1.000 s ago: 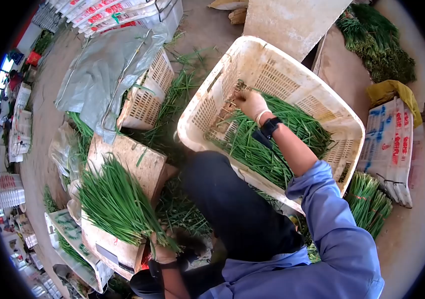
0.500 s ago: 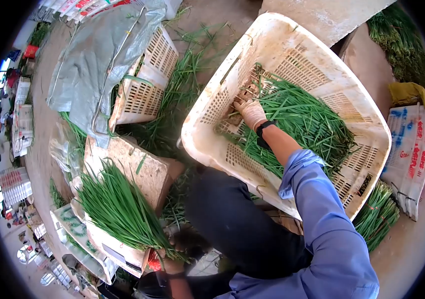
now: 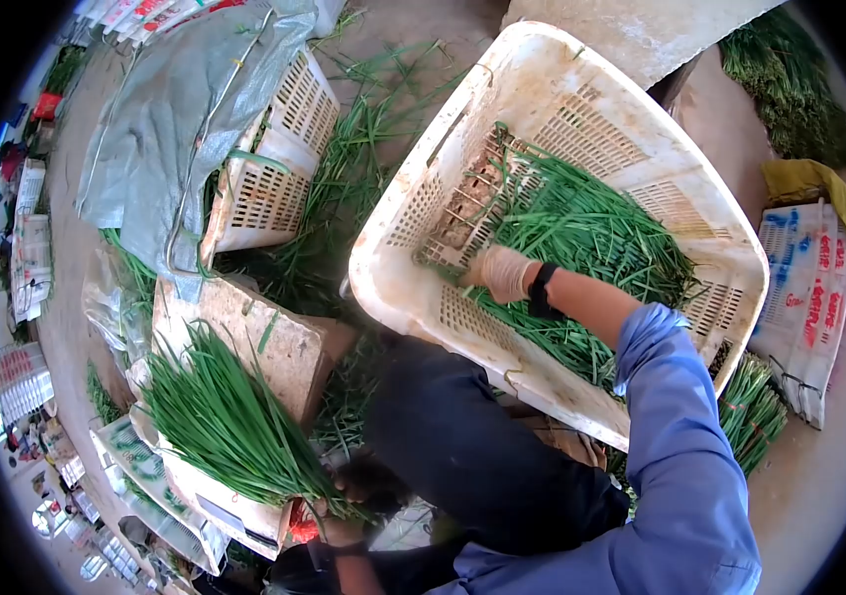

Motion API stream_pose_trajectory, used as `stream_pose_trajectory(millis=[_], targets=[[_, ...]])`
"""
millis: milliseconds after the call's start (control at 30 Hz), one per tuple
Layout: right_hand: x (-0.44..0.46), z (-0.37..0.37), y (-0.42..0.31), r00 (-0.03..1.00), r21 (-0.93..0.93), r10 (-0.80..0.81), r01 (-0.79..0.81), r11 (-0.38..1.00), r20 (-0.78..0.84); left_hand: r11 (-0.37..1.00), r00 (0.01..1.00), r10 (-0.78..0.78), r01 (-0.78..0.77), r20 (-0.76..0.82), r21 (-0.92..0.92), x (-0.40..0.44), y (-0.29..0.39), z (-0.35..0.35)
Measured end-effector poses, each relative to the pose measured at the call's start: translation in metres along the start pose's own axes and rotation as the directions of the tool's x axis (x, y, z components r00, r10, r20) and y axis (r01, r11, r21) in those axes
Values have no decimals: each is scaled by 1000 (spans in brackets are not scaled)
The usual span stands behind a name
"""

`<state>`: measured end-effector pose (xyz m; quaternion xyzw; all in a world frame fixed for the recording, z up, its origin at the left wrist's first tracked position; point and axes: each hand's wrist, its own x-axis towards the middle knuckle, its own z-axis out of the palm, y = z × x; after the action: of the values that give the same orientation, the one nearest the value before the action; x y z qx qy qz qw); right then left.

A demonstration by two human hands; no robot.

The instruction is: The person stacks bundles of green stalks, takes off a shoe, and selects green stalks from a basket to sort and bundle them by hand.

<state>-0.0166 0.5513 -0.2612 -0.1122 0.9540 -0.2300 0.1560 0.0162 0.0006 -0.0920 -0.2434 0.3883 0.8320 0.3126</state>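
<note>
Inside a large cream plastic basket (image 3: 423, 129), my gloved right hand (image 3: 504, 274) is at the near left part of the floor, beside loose green stalks (image 3: 591, 218). Its fingertips are blurred, and whatever they may hold is hidden. At the lower left, my left hand (image 3: 341, 528) is closed round the lower ends of a bunch of long green stalks (image 3: 229, 421). The bunch lies across a pale board and scale (image 3: 234, 511); something red shows beside the hand.
A smaller crate (image 3: 264, 198) under a grey plastic sheet (image 3: 180, 119) stands at the upper left. Tied bundles (image 3: 748, 412) lie right of the basket, near white printed sacks (image 3: 804, 297). Scattered stalks (image 3: 363, 139) cover the floor between the crates. My knee (image 3: 443, 407) is below the basket.
My right hand has moved from the basket's far left area down toward its near side, baring more of the basket floor. My left hand keeps its hold on the bunch. The view has shifted.
</note>
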Motion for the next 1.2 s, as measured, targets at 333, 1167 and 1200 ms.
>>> stream_pose_trajectory(millis=[333,1167,1200], targets=[[-76,-49,-50,872,894,423,36,447,-246,1000,999,10,-9,-43,14,0,1,-1],[-2,53,70,774,-105,616,-631,769,-142,996,998,26,-31,61,79,8,3,-7],[-8,53,68,803,-87,556,-583,808,-215,997,997,25,-30,74,75,10,3,-8]])
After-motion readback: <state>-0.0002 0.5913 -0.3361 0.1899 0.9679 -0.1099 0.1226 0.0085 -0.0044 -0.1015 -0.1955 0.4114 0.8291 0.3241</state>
